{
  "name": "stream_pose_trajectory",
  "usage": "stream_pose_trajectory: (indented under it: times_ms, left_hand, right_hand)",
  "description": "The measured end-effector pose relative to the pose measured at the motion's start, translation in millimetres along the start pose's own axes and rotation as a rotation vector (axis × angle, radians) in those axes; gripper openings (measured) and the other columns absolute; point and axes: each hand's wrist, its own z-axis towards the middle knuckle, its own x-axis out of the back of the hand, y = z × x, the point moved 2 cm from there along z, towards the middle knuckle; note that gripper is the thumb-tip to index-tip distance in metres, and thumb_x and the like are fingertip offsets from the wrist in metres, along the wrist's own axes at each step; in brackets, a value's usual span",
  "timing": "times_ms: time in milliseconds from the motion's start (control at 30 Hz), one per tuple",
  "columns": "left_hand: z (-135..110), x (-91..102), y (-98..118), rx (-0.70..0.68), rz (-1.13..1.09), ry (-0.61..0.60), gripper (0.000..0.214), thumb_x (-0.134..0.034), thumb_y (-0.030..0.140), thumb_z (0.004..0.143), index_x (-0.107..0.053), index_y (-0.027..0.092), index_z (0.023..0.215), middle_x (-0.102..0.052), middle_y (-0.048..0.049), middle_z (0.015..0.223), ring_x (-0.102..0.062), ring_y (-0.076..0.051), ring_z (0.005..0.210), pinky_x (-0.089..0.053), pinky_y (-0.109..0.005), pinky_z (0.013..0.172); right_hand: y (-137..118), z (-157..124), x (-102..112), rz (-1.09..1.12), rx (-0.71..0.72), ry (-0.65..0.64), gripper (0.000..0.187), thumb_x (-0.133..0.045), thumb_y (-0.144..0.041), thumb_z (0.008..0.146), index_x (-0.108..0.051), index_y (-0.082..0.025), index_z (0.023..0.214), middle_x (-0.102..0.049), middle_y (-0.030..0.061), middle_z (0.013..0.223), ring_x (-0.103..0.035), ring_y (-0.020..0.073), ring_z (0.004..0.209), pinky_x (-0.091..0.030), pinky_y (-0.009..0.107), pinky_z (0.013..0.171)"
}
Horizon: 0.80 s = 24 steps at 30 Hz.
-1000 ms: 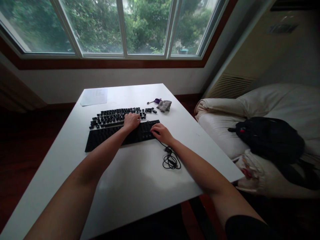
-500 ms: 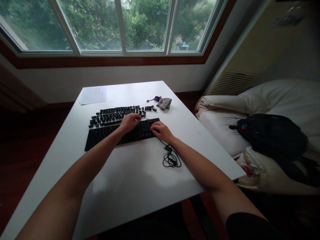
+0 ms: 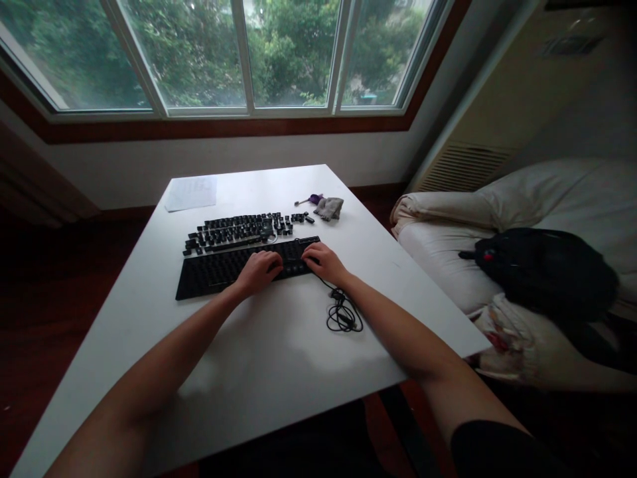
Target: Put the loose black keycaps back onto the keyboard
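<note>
A black keyboard [image 3: 213, 273] lies across the white table, much of its surface dark where single keys cannot be told apart. Loose black keycaps [image 3: 229, 229] are laid out in rows just behind it. My left hand [image 3: 259, 269] is over the keyboard's front edge, right of its middle, with fingers curled and thumb tucked in; whatever they pinch is hidden. At the right end, my right hand [image 3: 324, 261] has its fingers bent over the keyboard and touching it. A ring-shaped light wire tool [image 3: 272, 238] appears among the keycaps.
A coiled black cable [image 3: 343, 315] lies beside my right forearm. Behind the keycaps are a grey cloth [image 3: 329, 208], a purple-handled brush [image 3: 314, 198] and a paper sheet [image 3: 192, 192]. A sofa with a black bag [image 3: 545, 269] stands right of the table [image 3: 279, 372].
My left hand has come back from the keycap rows toward me, onto the keyboard's front part. My right hand stays at the keyboard's right end. The view has shifted slightly.
</note>
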Motion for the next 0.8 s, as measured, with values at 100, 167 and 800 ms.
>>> stream_pose_trajectory:
  times_ms: [100, 167, 800]
  left_hand:
    - [-7, -1.6, 1, -0.034, 0.055, 0.011, 0.013, -0.066, 0.029, 0.086, -0.067, 0.025, 0.098, -0.071, -0.0044, 0.100, -0.061, -0.024, 0.097, -0.043, -0.039, 0.087]
    - [-10, -1.6, 1, -0.056, 0.063, 0.008, 0.018, -0.066, 0.028, 0.086, -0.068, 0.027, 0.104, -0.071, -0.0050, 0.106, -0.061, -0.025, 0.101, -0.042, -0.039, 0.089]
    - [-23, -4.2, 5, 0.020, -0.016, 0.096, 0.013, -0.066, 0.024, 0.086, -0.069, 0.025, 0.099, -0.073, -0.0033, 0.103, -0.061, -0.024, 0.105, -0.042, -0.040, 0.095]
  right_hand:
    - [0, 0, 0, -0.003, 0.004, -0.002, 0.016, -0.060, -0.016, 0.089, -0.073, -0.024, 0.093, -0.068, 0.0066, 0.103, -0.060, 0.0233, 0.101, -0.050, 0.042, 0.093]
    - [1, 0, -1, -0.005, 0.005, -0.001, 0.016, -0.060, -0.016, 0.089, -0.073, -0.024, 0.093, -0.068, 0.0067, 0.103, -0.060, 0.0233, 0.101, -0.050, 0.042, 0.094]
    - [0, 1, -2, 0.005, -0.006, -0.005, 0.014, -0.060, -0.019, 0.091, -0.074, -0.023, 0.093, -0.068, 0.0071, 0.102, -0.060, 0.0228, 0.101, -0.049, 0.041, 0.094]
